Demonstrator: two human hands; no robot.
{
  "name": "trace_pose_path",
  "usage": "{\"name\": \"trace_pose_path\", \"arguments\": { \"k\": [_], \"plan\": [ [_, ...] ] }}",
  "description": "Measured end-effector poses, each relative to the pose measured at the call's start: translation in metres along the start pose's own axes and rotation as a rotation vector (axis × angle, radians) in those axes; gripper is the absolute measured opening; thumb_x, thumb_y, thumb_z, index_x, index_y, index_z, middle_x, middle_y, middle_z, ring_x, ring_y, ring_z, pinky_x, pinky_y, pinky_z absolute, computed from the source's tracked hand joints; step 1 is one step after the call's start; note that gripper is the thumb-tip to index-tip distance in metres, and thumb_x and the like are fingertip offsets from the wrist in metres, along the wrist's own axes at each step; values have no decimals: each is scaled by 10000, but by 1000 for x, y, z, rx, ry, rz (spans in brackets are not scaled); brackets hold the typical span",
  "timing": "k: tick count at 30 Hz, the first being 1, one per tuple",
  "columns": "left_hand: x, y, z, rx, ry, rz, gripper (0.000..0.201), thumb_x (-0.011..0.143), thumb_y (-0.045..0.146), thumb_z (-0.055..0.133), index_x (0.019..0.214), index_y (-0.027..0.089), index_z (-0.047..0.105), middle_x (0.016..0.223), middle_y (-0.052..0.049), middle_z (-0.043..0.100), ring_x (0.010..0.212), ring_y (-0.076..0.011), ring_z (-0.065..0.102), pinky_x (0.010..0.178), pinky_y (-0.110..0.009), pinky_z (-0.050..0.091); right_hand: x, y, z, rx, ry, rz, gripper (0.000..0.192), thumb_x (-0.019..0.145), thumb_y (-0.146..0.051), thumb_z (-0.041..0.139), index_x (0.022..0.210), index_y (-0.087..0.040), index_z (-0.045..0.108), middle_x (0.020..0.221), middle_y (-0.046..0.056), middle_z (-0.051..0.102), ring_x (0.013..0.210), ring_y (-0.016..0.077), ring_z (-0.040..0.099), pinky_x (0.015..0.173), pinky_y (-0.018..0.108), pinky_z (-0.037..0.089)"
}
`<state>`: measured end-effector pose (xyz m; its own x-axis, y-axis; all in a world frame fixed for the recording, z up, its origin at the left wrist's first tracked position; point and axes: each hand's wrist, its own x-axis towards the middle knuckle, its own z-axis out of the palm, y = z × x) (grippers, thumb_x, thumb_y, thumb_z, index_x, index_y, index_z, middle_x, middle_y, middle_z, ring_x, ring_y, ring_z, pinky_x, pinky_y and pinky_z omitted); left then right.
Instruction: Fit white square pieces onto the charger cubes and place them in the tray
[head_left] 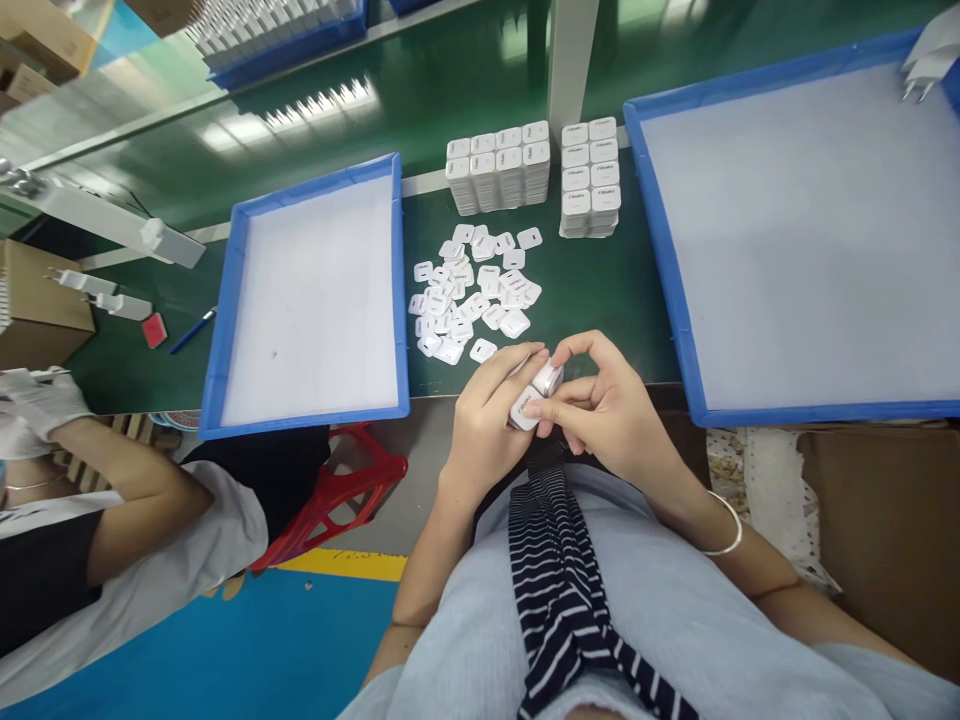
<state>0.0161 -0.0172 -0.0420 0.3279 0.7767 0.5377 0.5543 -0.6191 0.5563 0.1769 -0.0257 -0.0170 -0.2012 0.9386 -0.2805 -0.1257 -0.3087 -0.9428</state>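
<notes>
My left hand (491, 415) is wrapped round a short stack of small white square plastic covers (523, 408) with dark print on top, held just off the table's front edge. My right hand (604, 395) meets it from the other side, thumb and index finger pressed on the covers near a second white piece (547, 378). The undersides of these pieces are hidden by my fingers. Beyond my hands lies a loose heap of similar white covers (491, 285), some with a small dark slot. Neat stacks of covers (498, 170) stand behind the heap, with another stacked block (590, 180) to their right.
A blue-rimmed tray (403, 300) lies at left, a larger blue-rimmed tray (690, 350) at right. White plug chargers (930, 60) sit at the right tray's far corner. At far left, a co-worker's gloved hands (41, 405) are near a cardboard box (45, 300); a red stool (352, 490) stands below.
</notes>
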Motion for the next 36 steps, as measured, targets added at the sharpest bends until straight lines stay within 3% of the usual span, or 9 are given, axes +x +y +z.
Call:
{"name": "trace_pose_path", "arguments": {
  "k": [6, 10, 15, 21, 23, 26, 30, 33, 36],
  "plan": [
    [-1, 0, 3, -33, -13, -12, 341, 928, 129, 652, 1265, 175, 655, 1271, -121, 701, 1177, -209, 682, 1005, -366, 594, 1, 4, 0, -77, 28, -11, 415, 804, -365, 800, 1005, -240, 459, 491, -112, 591, 351, 78, 453, 383, 180, 340],
    [-2, -2, 5, -195, 6, -158, 339, 912, 184, 691, 1251, 212, 688, 1263, -95, 712, 1141, -206, 692, 977, -362, 596, -1, 2, 0, -162, 76, -100, 383, 810, -308, 808, 1055, -237, 522, 411, -147, 448, 359, 79, 415, 426, 198, 331],
    [-2, -2, 0, -480, 42, -371, 423, 781, 121, 799, 1184, 238, 746, 1205, -79, 746, 1155, -231, 685, 995, -364, 570, 2, -6, -16, -37, 119, -220, 271, 899, -308, 722, 1134, -244, 604, 481, -102, 511, 390, 86, 402, 409, 220, 321],
    [-2, 4, -9, -576, 42, -443, 507, 739, 43, 799, 1196, 255, 750, 1226, -67, 744, 1184, -216, 665, 1032, -341, 534, 9, 2, -22, -109, 109, -373, 287, 865, -216, 746, 1140, -240, 667, 730, -35, 590, 625, 111, 524, 537, 241, 432],
    [-2, 5, -10, -581, 54, -436, 506, 741, 51, 801, 1198, 262, 750, 1229, -63, 743, 1185, -221, 664, 1030, -349, 538, 5, 4, -16, -180, 128, -475, 277, 878, -176, 719, 1140, -251, 674, 729, -40, 547, 609, 103, 487, 525, 242, 412],
    [-1, 5, -12, -593, 62, -418, 484, 756, 75, 801, 1199, 263, 751, 1238, -66, 740, 1184, -225, 664, 1026, -355, 545, -7, 1, -9, -396, 120, -739, 272, 892, -90, 664, 1108, -252, 688, 641, -64, 497, 517, 80, 400, 483, 237, 371],
    [0, 6, -13, -576, 75, -394, 455, 772, 121, 813, 1204, 252, 749, 1236, -76, 737, 1185, -225, 661, 1015, -349, 554, -19, -7, -4, -729, 19, -1025, 243, 959, -98, 594, 1182, -145, 679, 569, -52, 534, 485, 91, 433, 484, 264, 368],
    [0, 9, -13, -525, 103, -381, 432, 795, 124, 793, 1205, 252, 747, 1232, -71, 734, 1186, -224, 662, 1008, -351, 563, -21, -5, -1, -906, 3, -1027, 268, 1003, -175, 590, 1222, -46, 673, 597, -12, 613, 500, 108, 492, 499, 291, 372],
    [2, 15, -14, -482, 128, -377, 410, 814, 118, 773, 1200, 251, 748, 1229, -63, 733, 1165, -217, 676, 989, -342, 578, -22, -2, 3, -1040, 20, -997, 286, 1006, -213, 617, 1206, -25, 694, 607, -1, 645, 504, 118, 530, 507, 305, 378]
  ]
}}
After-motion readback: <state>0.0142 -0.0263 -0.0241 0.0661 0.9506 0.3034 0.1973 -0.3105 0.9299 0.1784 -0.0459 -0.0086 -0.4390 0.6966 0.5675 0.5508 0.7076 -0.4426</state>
